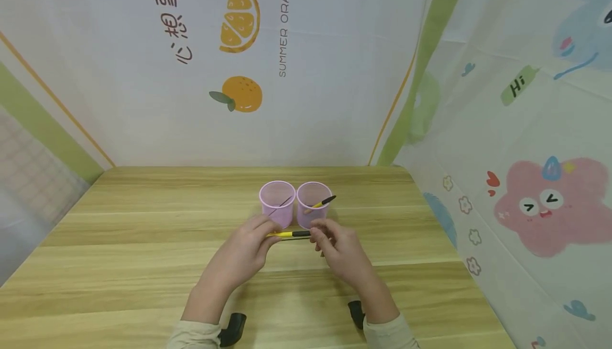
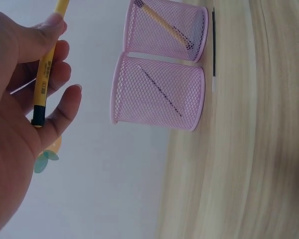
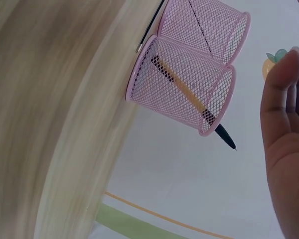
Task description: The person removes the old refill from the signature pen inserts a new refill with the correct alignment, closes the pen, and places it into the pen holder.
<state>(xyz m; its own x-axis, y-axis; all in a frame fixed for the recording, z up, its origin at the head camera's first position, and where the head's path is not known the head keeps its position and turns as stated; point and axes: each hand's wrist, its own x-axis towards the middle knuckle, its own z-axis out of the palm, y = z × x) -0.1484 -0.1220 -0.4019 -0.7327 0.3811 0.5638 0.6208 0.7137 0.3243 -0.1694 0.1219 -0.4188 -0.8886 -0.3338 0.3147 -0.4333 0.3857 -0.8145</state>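
Note:
My left hand [image 1: 246,245] pinches the yellow barrel of a pen [image 1: 282,234] between thumb and fingers, held crosswise in front of two pink mesh cups. At the pen's black grip end, the curled thumb and fingertips of my right hand [image 1: 341,248] hold it. In the left wrist view, the black-capped rear of the pen [image 2: 44,82] lies across the fingers. The left cup [image 1: 278,213] contains a thin dark pen refill [image 2: 159,89]. A yellow-and-black pen [image 3: 187,94] leans inside the right cup [image 1: 313,219], its black tip above the rim.
On the wooden table [image 1: 143,243], another thin black refill [image 2: 214,45] lies just before the cups. A black curved piece [image 1: 234,329] sits beside the left sleeve, and a second black piece [image 1: 356,314] beside the right. Printed cloth [image 1: 325,110] hangs behind the table.

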